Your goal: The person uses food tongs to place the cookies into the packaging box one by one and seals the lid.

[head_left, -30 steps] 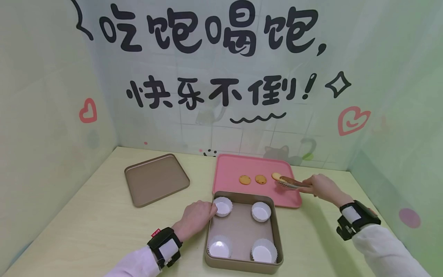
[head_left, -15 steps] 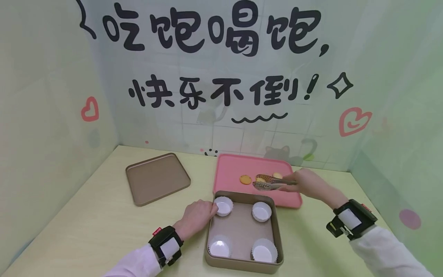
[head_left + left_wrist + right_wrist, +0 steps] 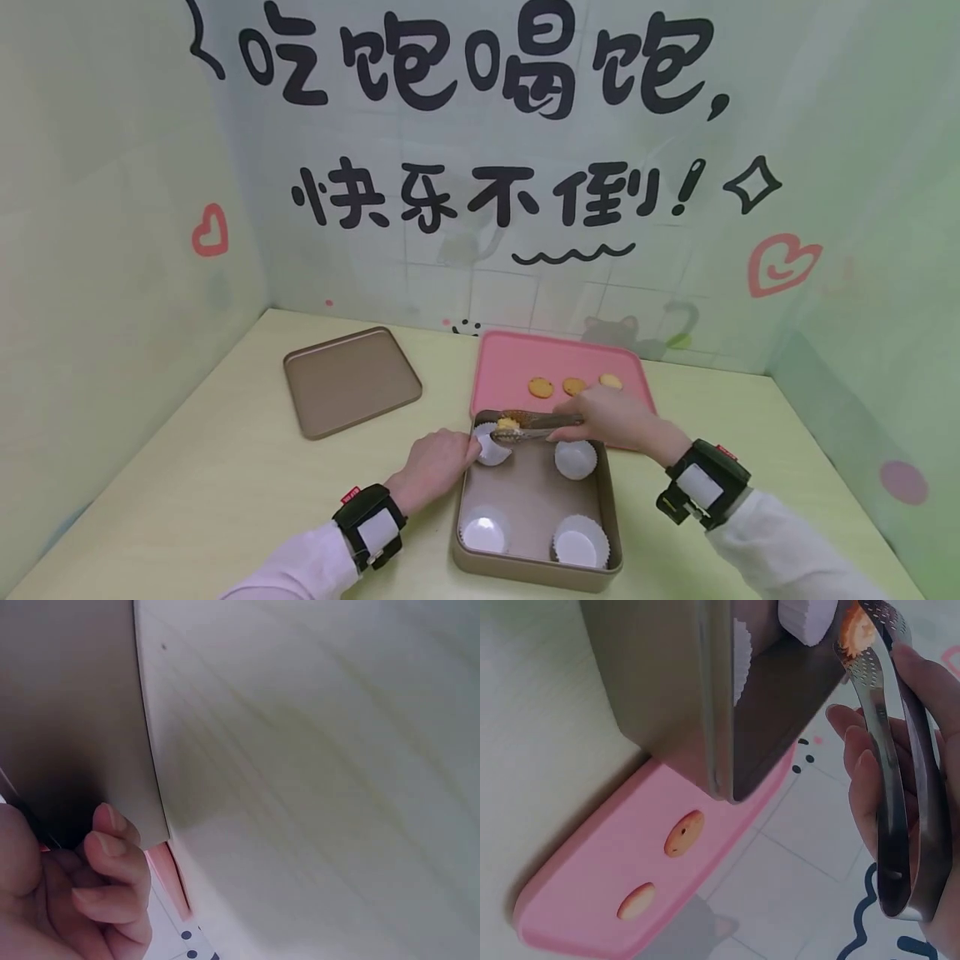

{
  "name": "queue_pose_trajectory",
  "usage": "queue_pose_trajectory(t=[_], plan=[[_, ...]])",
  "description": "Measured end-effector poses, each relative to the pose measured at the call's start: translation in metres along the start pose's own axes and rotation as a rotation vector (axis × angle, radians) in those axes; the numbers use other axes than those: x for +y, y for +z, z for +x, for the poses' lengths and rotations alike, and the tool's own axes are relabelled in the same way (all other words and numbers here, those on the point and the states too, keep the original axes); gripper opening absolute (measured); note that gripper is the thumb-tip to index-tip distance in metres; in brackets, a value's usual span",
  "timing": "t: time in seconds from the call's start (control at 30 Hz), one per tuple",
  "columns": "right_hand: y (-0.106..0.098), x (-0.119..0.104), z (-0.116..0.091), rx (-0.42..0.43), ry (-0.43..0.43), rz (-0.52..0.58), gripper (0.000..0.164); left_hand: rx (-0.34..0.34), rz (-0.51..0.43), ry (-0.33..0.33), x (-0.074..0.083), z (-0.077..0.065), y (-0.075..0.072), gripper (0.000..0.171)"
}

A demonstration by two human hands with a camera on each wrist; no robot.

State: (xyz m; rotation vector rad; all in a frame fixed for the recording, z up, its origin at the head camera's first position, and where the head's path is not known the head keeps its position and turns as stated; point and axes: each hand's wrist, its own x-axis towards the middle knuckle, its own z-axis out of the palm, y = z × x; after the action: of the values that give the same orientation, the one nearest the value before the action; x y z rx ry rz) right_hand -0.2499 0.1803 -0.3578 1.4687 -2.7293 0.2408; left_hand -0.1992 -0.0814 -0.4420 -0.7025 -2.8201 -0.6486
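My right hand (image 3: pixel 611 417) holds metal tongs (image 3: pixel 891 847) by their arms. Between the perforated tips sits a yellowish cookie (image 3: pixel 507 425), over the far-left white paper baking cup (image 3: pixel 491 450) in a deep brown rectangular tin (image 3: pixel 540 571). In the right wrist view this cookie shows a wavy edge. My left hand (image 3: pixel 438 462) grips the tin's left wall near the far corner, thumb at the rim and fingers curled outside, as the left wrist view shows. Other paper cups stand at the tin's far-right (image 3: pixel 576 461), near-left (image 3: pixel 483 533) and near-right (image 3: pixel 581 543) corners.
A pink tray (image 3: pixel 510 367) lies right behind the tin, with three round cookies (image 3: pixel 540 387) in a row. A shallow brown tray (image 3: pixel 352 383) lies at the back left of the pale wooden table (image 3: pixel 225 483). Printed walls enclose the back and sides.
My right hand has carried the tongs and cookie leftward and nearer, from above the pink tray to the tin's far-left cup. My left hand keeps its grip on the tin.
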Motion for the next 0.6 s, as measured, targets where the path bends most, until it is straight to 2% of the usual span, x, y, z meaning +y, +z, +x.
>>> queue_pose_trajectory(t=[0.1, 0.23, 0.43, 0.6], plan=[[0.007, -0.001, 0.005, -0.033, 0.018, 0.041, 0.022, 0.002, 0.015, 0.016, 0.0, 0.0, 0.0, 0.034], [0.016, 0.0, 0.01, -0.03, 0.0, -0.005, 0.031, 0.008, 0.056, 0.048, -0.001, -0.001, 0.001, 0.032], [0.021, 0.001, 0.014, 0.012, -0.043, -0.085, 0.037, 0.026, 0.015, -0.01, 0.001, 0.0, 0.0, 0.041], [0.017, -0.001, 0.011, 0.005, -0.023, -0.043, 0.034, 0.022, 0.005, -0.02, 0.001, -0.001, -0.001, 0.041]])
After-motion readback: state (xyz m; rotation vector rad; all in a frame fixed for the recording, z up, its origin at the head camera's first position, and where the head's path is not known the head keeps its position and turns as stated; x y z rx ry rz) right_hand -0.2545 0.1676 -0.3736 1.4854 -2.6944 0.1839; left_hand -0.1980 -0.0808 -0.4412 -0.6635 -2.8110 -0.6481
